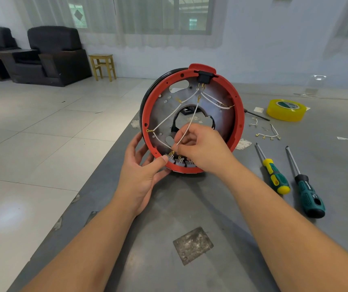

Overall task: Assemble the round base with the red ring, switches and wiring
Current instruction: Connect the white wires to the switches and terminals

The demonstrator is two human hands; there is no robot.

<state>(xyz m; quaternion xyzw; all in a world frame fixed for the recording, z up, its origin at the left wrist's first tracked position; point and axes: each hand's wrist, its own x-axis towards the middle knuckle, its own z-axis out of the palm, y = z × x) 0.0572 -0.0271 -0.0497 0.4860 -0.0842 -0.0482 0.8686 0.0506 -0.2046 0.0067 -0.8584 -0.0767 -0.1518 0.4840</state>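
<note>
The right hand [200,148] pinches a white wire [190,125] and hides part of the switches [179,161] at the bottom of the round base [192,121]. The base stands tilted on edge near the counter [169,207] left edge, its rim gripped by the left hand [141,165]. Two screwdrivers [291,178] lie right; their handle markings and the tape roll [284,109] print are unreadable.

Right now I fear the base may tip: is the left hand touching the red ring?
Touching. The head view shows the left hand gripping the red ring, thumb on its lower rim.
</note>
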